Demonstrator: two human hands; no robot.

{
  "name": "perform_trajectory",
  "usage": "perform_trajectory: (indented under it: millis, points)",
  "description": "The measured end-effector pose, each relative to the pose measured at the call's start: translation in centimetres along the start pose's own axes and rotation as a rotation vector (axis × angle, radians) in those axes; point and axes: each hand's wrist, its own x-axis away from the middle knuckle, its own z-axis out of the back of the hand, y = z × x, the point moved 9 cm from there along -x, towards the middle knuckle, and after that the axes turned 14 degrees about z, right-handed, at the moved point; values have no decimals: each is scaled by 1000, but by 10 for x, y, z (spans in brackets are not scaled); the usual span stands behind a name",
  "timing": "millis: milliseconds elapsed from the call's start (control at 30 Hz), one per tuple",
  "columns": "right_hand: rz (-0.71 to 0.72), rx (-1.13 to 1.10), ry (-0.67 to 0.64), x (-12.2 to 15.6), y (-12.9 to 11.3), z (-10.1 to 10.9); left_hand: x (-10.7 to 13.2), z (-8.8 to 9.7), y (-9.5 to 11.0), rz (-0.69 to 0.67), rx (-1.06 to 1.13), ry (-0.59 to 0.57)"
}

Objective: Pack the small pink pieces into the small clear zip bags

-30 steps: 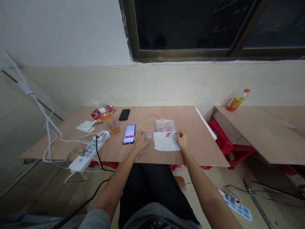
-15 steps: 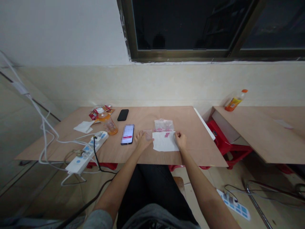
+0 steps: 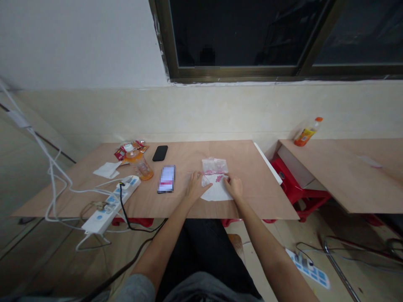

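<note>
Right at the middle of the plywood tabletop [image 3: 252,180], a thin, crinkly clear plastic bag [image 3: 214,166] with pink print lies over a soft white paper sheet [image 3: 217,192]. The left hand [image 3: 195,187] and right hand [image 3: 233,187] close in on its lower edge, fingers curled, but whether either actually grips the film is hard to make out!

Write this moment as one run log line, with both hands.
left hand: at clear plastic bag | right hand: on its edge | beneath: white paper
</note>
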Motion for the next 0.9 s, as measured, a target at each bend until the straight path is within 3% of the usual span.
perform_trajectory:
  millis: [133,333,667,900]
  points:
    - [98,118,-99,-3,-14,-5,1,-24,13,-73,118,-24]
    - [57,190,-194,-3,-11,-13,-1,-44,12,-111,192,-66]
    - [36,148,-119,-3,-8,-8,2,-41,16,-150,209,-74]
    - [36,161,-126,-3,-7,-11,7,-40,25,-194,91,-87]
